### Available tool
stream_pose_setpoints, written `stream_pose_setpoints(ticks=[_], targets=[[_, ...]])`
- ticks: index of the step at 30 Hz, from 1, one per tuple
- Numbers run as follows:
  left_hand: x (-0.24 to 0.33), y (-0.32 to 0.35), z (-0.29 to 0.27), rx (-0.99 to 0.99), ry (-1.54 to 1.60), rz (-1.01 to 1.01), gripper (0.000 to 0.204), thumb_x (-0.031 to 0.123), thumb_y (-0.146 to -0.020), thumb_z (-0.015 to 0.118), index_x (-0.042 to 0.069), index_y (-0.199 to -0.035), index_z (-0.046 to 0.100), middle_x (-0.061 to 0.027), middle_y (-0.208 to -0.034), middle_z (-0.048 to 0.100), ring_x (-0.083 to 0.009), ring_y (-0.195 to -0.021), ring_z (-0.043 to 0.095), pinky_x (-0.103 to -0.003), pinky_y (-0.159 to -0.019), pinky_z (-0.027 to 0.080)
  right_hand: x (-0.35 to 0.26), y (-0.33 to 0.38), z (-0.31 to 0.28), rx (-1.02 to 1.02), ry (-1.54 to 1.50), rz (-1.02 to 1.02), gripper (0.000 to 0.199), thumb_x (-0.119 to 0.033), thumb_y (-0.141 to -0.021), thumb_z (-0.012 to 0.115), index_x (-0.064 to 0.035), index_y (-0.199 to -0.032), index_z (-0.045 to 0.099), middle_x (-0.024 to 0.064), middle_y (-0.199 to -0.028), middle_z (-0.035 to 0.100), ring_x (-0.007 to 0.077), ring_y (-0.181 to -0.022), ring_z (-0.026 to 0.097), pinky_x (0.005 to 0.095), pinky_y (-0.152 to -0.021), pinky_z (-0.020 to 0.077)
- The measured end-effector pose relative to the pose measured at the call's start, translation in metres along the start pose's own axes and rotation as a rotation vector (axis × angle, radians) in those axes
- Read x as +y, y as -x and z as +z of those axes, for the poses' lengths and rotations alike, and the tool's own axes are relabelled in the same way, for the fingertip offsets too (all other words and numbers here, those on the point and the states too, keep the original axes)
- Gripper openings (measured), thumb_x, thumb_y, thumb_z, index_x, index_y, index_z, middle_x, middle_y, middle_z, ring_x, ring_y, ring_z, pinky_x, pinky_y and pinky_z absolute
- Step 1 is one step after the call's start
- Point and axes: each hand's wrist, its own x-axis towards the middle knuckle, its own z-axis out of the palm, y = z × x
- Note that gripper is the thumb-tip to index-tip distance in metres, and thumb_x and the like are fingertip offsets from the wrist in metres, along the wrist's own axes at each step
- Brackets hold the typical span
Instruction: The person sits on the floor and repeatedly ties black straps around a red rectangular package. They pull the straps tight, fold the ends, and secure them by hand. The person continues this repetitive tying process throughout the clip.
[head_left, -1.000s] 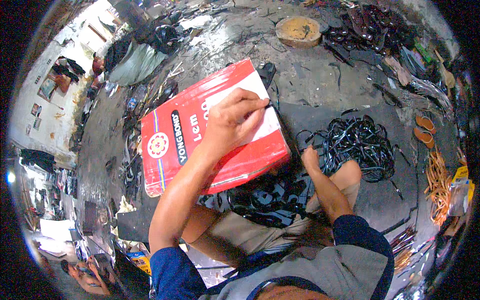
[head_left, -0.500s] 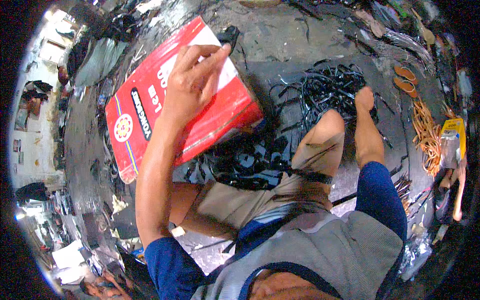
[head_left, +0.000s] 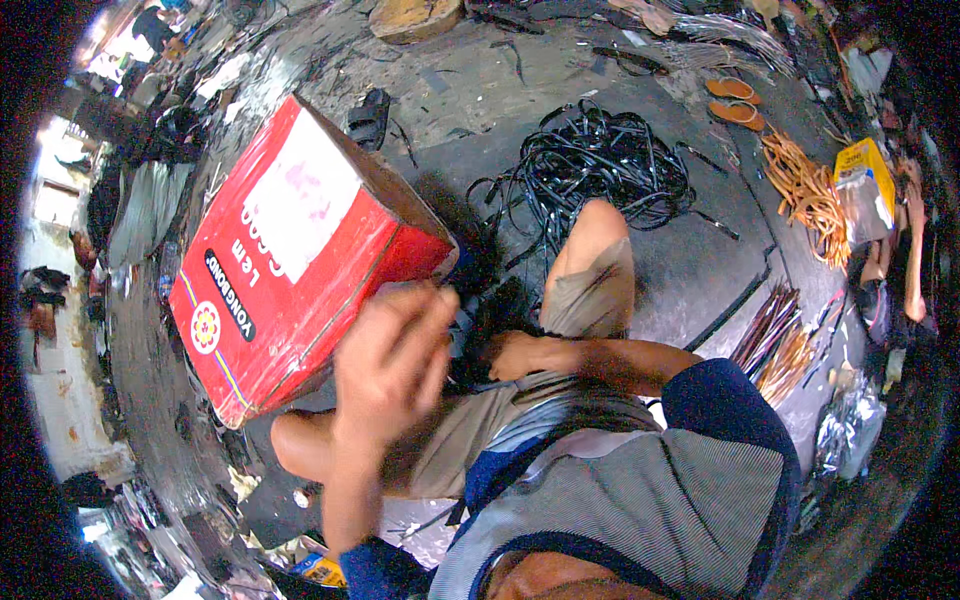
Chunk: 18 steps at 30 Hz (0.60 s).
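Observation:
A large red cardboard box (head_left: 335, 295) with a white patch on its face stands tilted at the left. Beside its near right edge is my left hand (head_left: 395, 355), smeared by motion, so its fingers and any touch on the box are unclear. Dark material (head_left: 482, 290), deep in shadow, lies between the box and my bent right knee. My right hand (head_left: 520, 354) rests low by my lap at this dark material, its fingers curled and partly hidden. Beyond the knee a tangled heap of glossy black strips (head_left: 610, 165) lies on the floor.
A black sandal (head_left: 369, 118) lies behind the box, and orange sandals (head_left: 736, 102) at the far right. Tan strips (head_left: 805, 200), a yellow package (head_left: 866, 185), brown strips (head_left: 765, 340) and clear plastic (head_left: 848, 425) line the right side. A round wooden block (head_left: 415, 18) is at the back.
My left hand has come off the box's white patch and down toward me. My right hand has left the black heap and drawn back to my lap. The view has shifted.

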Motion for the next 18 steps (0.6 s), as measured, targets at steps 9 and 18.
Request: stream_pose_setpoints(ticks=[9, 18], targets=[[0.024, 0.076, 0.046, 0.113, 0.624, -0.752, 0.041, 0.013, -0.085, 0.079, 0.000, -0.123, 0.068, -0.0128, -0.110, 0.073, -0.0204, -0.104, 0.067, -0.034, -0.097, 0.050, -0.097, 0.068, -0.217, 0.502, 0.102, -0.131, 0.029, -0.034, -0.089, 0.069, -0.0069, -0.079, 0.063, 0.0158, -0.069, 0.067, 0.0379, -0.067, 0.068, 0.0505, -0.060, 0.0530], [0.013, 0.098, -0.052, 0.458, 0.318, -0.761, 0.059, 0.018, -0.063, 0.096, 0.004, -0.113, 0.069, 0.0001, -0.090, 0.067, -0.0087, -0.079, 0.058, -0.022, -0.073, 0.045, -0.109, 0.088, -0.340, 0.379, -0.491, -0.227, 0.025, -0.025, -0.093, 0.072, -0.0047, -0.104, 0.063, 0.0051, -0.088, 0.068, 0.0174, -0.088, 0.065, 0.0353, -0.079, 0.0528]])
